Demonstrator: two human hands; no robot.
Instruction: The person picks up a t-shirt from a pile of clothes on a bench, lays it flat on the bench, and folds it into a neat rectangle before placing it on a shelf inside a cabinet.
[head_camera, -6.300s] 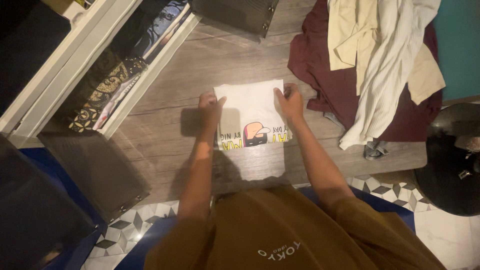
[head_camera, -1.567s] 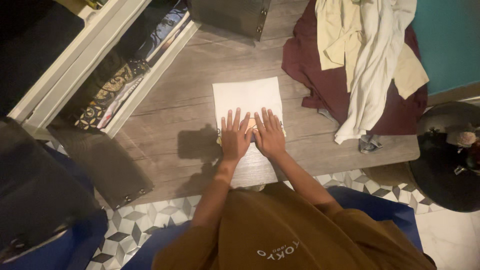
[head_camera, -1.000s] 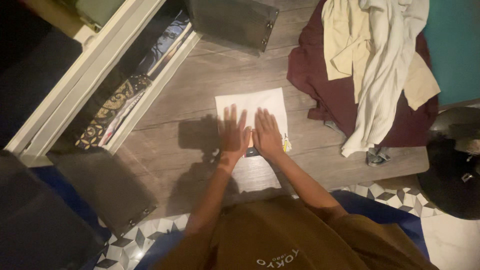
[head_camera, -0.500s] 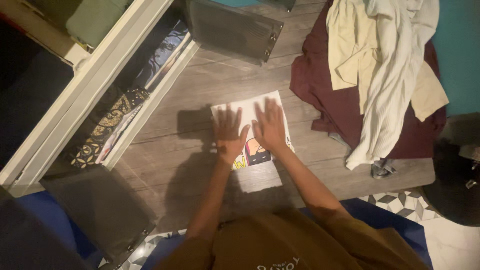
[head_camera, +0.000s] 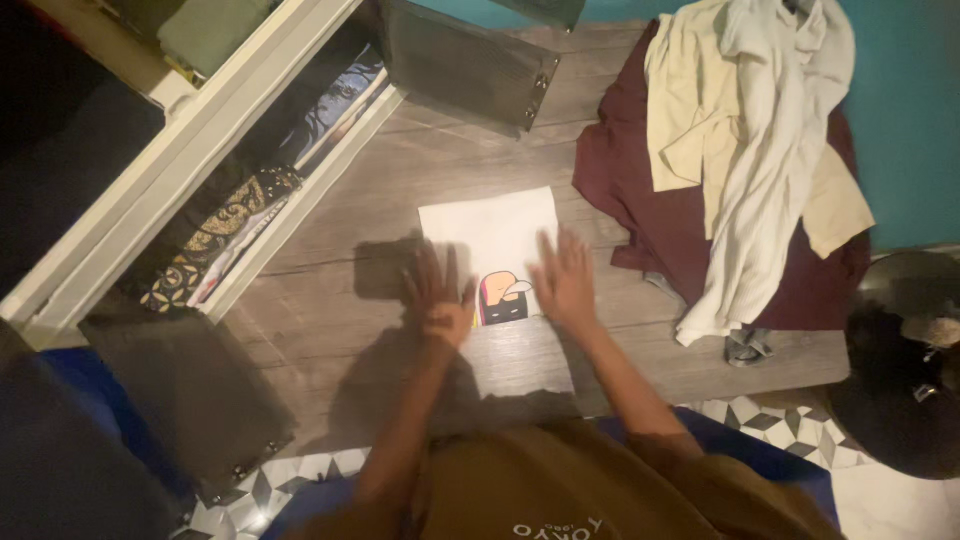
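The left hand (head_camera: 437, 292) and right hand (head_camera: 563, 281) are lying flat, fingers spread and gripping nothing, on the near corners of the folded white shirt (head_camera: 493, 236), lying lengthwise away from the person on the wooden floor (head_camera: 400, 170).

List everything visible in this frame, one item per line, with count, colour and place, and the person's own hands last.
Folded white T-shirt with cartoon print: one, white, middle of the wooden floor, under both hands.
Grey wooden floor: one, grey-brown planks, centre.
Maroon garment: one, dark red, spread out upper right.
Cream garment: one, pale yellow, lying on the maroon one.
White ribbed garment: one, white, draped over the pile.
White open drawer: one, white frame, upper left, holding patterned folded clothes.
Dark flat panels: two, dark grey, top centre and lower left.
Patterned tiles: black-and-white, bottom edge.
Left hand: flat, fingers spread, on the shirt's left edge.
Right hand: flat, fingers spread, on the shirt's right edge.
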